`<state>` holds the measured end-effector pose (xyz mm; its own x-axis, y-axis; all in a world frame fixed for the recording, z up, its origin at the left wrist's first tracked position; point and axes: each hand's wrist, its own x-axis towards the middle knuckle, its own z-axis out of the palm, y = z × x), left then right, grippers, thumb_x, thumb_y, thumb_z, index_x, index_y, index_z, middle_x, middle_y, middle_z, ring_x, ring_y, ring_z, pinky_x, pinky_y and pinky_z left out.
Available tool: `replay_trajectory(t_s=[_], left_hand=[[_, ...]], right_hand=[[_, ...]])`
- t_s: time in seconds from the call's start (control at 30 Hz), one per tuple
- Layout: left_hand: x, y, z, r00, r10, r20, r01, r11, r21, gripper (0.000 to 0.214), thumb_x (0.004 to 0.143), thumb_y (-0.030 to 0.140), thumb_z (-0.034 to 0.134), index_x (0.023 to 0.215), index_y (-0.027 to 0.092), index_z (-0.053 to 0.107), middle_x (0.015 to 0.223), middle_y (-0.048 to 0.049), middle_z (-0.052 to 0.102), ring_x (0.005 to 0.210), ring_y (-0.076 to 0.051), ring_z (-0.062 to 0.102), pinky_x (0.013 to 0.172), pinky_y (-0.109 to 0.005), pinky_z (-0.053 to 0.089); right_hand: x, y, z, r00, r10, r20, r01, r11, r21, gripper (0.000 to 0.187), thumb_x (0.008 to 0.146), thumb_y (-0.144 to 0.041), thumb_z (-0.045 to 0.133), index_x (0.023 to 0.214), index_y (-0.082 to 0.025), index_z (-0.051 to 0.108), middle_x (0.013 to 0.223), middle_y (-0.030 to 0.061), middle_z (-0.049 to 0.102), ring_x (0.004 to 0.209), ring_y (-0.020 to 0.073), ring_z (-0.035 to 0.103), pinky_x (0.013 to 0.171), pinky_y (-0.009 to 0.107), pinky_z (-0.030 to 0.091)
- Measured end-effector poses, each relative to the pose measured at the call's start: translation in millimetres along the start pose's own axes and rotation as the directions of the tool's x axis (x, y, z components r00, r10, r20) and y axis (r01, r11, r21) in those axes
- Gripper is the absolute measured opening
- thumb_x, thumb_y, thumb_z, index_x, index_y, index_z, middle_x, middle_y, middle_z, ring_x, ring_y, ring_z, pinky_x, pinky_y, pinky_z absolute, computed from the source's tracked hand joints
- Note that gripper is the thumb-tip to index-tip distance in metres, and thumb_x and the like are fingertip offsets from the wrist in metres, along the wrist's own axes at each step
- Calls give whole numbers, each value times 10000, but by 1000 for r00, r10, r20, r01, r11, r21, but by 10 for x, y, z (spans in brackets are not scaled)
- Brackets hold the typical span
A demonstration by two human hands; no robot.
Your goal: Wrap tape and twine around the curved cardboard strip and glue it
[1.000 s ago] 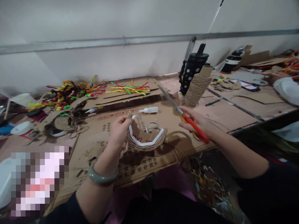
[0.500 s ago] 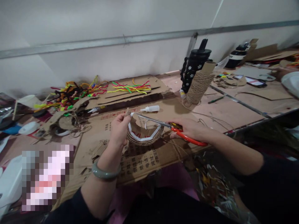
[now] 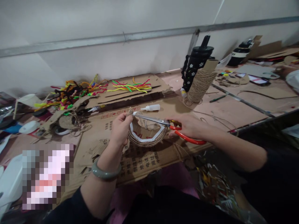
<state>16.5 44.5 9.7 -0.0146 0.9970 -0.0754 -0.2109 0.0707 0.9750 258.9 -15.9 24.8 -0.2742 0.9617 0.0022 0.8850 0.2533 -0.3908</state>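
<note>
My left hand (image 3: 120, 129) pinches one end of a curved, twine-wrapped cardboard arc (image 3: 147, 140) with a white inner edge, held up over the flattened cardboard box (image 3: 140, 161). My right hand (image 3: 189, 126) grips red-handled scissors (image 3: 174, 127). Their blades reach left across the arc, and the tips touch its end near my left fingers. A small white glue bottle (image 3: 151, 108) lies just behind the arc.
A cone of twine (image 3: 201, 84) and a black bottle (image 3: 195, 67) stand at the back right. Coloured pipe cleaners (image 3: 129, 87) and a tangled pile (image 3: 67, 93) lie at the back left. Cardboard scraps litter the floor (image 3: 210, 183). A phone (image 3: 258, 81) lies far right.
My right hand swung the scissors down from pointing up and away to lying across the arc, blade tips now at the end held by my left hand. The arc rose slightly.
</note>
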Motion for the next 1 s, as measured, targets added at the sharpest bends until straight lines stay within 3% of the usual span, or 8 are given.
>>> replay_trajectory(t_s=[0.4, 0.7, 1.0], left_hand=[[-8, 16, 0, 1000, -18, 20, 19, 1000, -21, 229, 542, 301, 729, 666, 149, 611, 550, 6, 646, 466, -104, 537, 483, -214, 417], [-21, 19, -1, 999, -25, 38, 26, 1000, -13, 245, 556, 314, 749, 675, 157, 603, 548, 5, 640, 441, -98, 519, 443, -202, 379], [-35, 39, 6, 999, -33, 43, 34, 999, -21, 232, 547, 299, 746, 657, 153, 604, 548, -4, 646, 440, -96, 517, 442, -202, 387]], right_hand=[[-8, -55, -21, 999, -7, -45, 6, 1000, -27, 588, 722, -547, 703, 1243, -282, 634, 1072, 69, 734, 857, 252, 682, 723, 323, 504], [-6, 43, 65, 992, -55, -112, 50, 998, -45, 596, 722, -559, 708, 1227, -250, 640, 1085, 73, 730, 870, 242, 683, 759, 323, 500], [5, 14, 38, 993, -82, -86, 80, 996, -26, 452, 765, -506, 701, 1166, -297, 678, 1021, 42, 747, 855, 223, 687, 735, 280, 480]])
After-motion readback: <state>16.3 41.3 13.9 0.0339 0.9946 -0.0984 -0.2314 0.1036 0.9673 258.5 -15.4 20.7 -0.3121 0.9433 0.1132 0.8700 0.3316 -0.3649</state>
